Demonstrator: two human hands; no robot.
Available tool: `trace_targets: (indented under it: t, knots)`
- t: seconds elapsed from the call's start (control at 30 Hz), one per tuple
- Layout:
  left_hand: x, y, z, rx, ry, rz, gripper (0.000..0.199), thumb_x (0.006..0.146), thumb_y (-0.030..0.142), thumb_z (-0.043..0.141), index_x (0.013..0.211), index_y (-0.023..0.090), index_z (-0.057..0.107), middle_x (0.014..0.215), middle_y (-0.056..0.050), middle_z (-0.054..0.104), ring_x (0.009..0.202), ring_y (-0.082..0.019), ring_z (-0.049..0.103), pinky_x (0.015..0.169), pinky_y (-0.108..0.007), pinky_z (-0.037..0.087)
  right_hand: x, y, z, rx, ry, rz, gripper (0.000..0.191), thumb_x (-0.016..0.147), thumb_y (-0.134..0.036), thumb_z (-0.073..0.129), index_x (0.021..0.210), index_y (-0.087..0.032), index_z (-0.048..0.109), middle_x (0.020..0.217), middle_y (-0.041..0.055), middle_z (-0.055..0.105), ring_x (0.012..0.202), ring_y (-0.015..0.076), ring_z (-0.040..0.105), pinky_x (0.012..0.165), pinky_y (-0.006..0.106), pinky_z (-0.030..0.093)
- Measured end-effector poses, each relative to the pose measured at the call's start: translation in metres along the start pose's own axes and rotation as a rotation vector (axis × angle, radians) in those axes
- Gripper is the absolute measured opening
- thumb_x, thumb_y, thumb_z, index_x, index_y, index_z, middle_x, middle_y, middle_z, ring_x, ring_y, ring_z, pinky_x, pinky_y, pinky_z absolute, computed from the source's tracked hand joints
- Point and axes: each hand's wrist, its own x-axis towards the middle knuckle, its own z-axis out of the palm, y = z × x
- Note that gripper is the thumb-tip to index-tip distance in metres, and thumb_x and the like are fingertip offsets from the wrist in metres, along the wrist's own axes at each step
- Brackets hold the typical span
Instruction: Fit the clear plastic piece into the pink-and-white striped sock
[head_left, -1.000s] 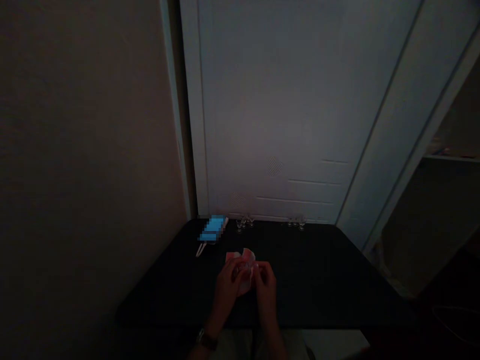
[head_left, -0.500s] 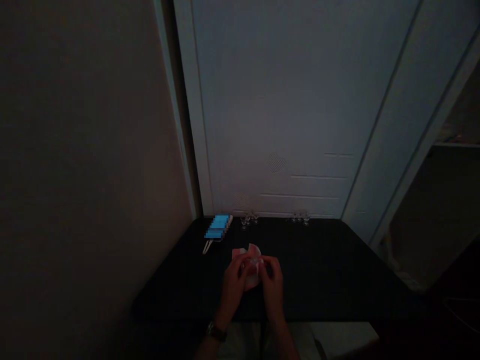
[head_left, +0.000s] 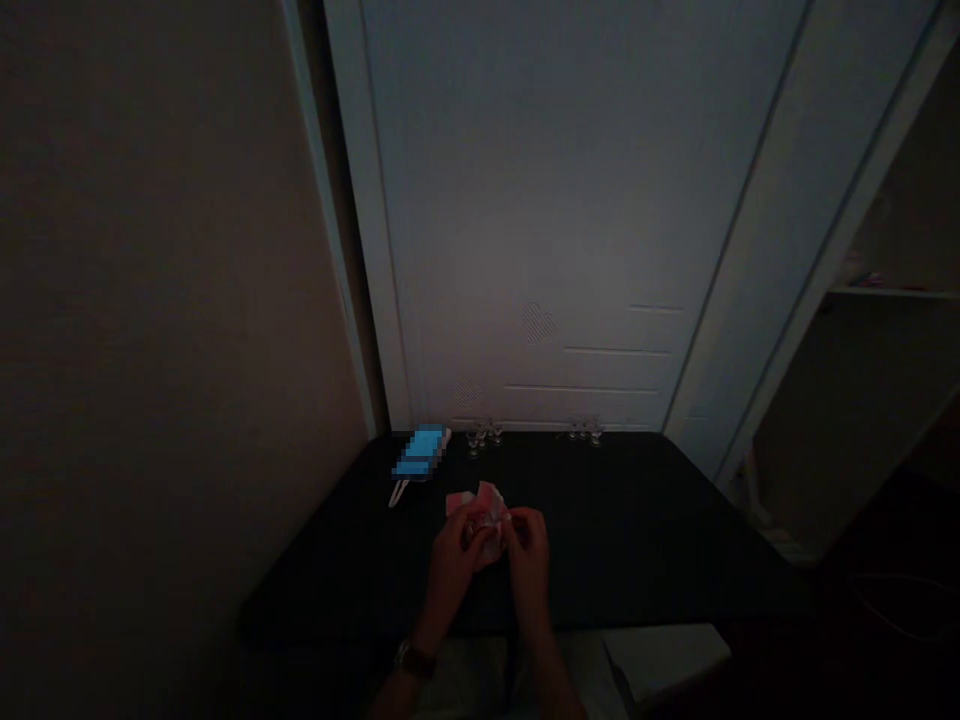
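Note:
Both of my hands meet over the near middle of a dark table (head_left: 615, 540), pinching a crumpled pink and white sheet (head_left: 491, 500) that looks like thin paper or cloth. My left hand (head_left: 452, 550) grips its left side with the thumb and fingers closed. On the right side, my right hand (head_left: 529, 550) pinches the sheet between bent fingers and thumb. Something small and shiny, perhaps clear, shows among the folds between my fingertips, but the dim light hides what it is. A watch is on my left wrist.
A phone with a blurred blue screen (head_left: 420, 452) lies at the back left, a pale strap hanging from it. Small clear glass-like pieces stand in two groups (head_left: 484, 437) along the back edge. Behind rises a white panelled door (head_left: 540, 200); a wall (head_left: 187, 300) borders the left.
The view has shifted slightly, so everything sits a little further left. Both hands keep hold of the pink sheet, with its folds shifted a little between the fingers.

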Motion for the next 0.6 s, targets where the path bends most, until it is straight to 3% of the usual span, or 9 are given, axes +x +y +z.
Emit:
trace_targets:
  t: [0.4,0.5,0.6]
  knots:
    - [0.005,-0.001,-0.005,0.033,-0.008,0.029,0.022,0.077,0.03,0.052,0.094,0.019,0.061,0.098,-0.006,0.062,0.088,-0.021,0.058,0.078,-0.033,0.046,0.002,-0.006,0.003,0.006,-0.002,0.019,0.006,0.076,-0.023,0.054,0.081,-0.02,0.056,0.082,0.0005,0.054,0.075,0.0144,0.055,0.067,0.024,0.045]
    - [0.016,0.005,-0.008,0.054,-0.01,0.037,0.022,0.075,0.031,0.054,0.092,0.02,0.062,0.1,-0.006,0.062,0.091,-0.022,0.058,0.078,-0.032,0.047,0.009,-0.014,0.002,0.008,-0.045,0.006,0.006,0.078,-0.024,0.053,0.08,-0.02,0.057,0.082,0.001,0.055,0.074,0.0146,0.055,0.066,0.024,0.045]
    - [0.04,0.024,-0.011,0.111,-0.073,0.071,0.019,0.076,0.033,0.053,0.086,0.02,0.063,0.087,-0.005,0.063,0.081,-0.02,0.059,0.069,-0.029,0.048,0.03,-0.029,-0.002,0.002,-0.053,-0.021,0.008,0.08,-0.025,0.052,0.081,-0.02,0.056,0.08,0.0007,0.055,0.073,0.0146,0.055,0.065,0.024,0.044]
